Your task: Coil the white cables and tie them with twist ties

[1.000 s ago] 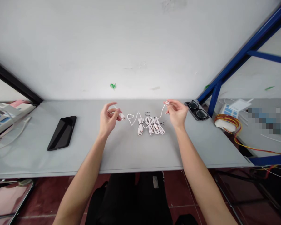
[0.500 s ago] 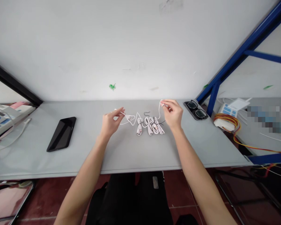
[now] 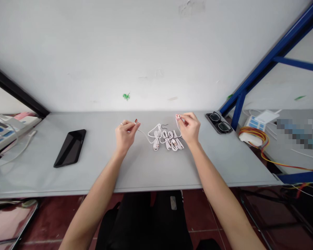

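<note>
Head view. You face a light grey worktop (image 3: 94,173) set against a white wall (image 3: 146,52), both forearms reaching in from its near edge.

Your left hand (image 3: 125,135) is raised toward the far edge, thumb and fingertips pinched narrow on a white cable (image 3: 143,134), with a small dark red speck showing at the pinch. Your right hand (image 3: 190,128) is also pinched narrow, holding a small white connector (image 3: 178,116) between thumb and forefinger. Its lead drops toward the bundle.

Coiled white cables (image 3: 170,141) lie on the worktop between your hands, mid-way along and nearer the far edge, bound with black twist ties (image 3: 181,137). You cannot tell from here whether this is one cable or several.

Toward the left end, well apart from your left hand, a black smartphone (image 3: 70,148) lies flat. Just inside the far edge at right, black-framed eyeglasses (image 3: 219,126) sit on a dark base, possibly a shallow case; too small to tell.

Past the right end, a coil of red and yellow wire (image 3: 253,135) sits beside a blue steel frame (image 3: 276,59).
</note>
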`<state>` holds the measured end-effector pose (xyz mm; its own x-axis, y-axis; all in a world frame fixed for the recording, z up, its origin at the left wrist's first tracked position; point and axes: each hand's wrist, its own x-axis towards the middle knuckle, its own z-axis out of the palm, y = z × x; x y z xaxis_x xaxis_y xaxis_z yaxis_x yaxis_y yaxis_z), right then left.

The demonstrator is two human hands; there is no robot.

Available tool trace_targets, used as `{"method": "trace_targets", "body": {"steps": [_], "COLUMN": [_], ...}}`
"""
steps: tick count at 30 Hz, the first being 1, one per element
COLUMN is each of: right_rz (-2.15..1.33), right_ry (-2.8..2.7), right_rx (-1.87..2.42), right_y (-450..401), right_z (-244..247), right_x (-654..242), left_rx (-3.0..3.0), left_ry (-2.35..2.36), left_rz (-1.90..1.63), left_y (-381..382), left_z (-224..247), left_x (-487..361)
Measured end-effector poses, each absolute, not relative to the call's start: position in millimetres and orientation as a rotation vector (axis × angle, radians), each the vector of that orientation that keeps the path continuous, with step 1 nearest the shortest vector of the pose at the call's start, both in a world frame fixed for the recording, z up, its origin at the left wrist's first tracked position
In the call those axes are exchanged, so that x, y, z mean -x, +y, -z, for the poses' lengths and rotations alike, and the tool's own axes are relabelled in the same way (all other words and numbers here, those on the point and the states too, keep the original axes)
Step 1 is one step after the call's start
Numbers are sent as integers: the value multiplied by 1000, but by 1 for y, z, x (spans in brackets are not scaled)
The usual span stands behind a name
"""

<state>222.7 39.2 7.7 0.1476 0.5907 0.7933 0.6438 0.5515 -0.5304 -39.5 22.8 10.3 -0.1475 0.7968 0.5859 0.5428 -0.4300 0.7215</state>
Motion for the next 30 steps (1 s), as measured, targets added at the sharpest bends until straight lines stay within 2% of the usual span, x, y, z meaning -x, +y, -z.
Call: {"method": "trace_targets", "body": {"steps": [14,30], "right_rz": [77,43], "right_ry": [-1458,-1473], "right_rx": [1050,1105], "right_y": [42,38], "right_z": [-7,-11], "right_x": [-222,-222], "left_rx": [-1800,-1746], "left_ry": [1553,1590], "left_rz": [-1733,-1683], "left_y": [21,20], "left_z": [-10,-11], "left_x": [34,31]}}
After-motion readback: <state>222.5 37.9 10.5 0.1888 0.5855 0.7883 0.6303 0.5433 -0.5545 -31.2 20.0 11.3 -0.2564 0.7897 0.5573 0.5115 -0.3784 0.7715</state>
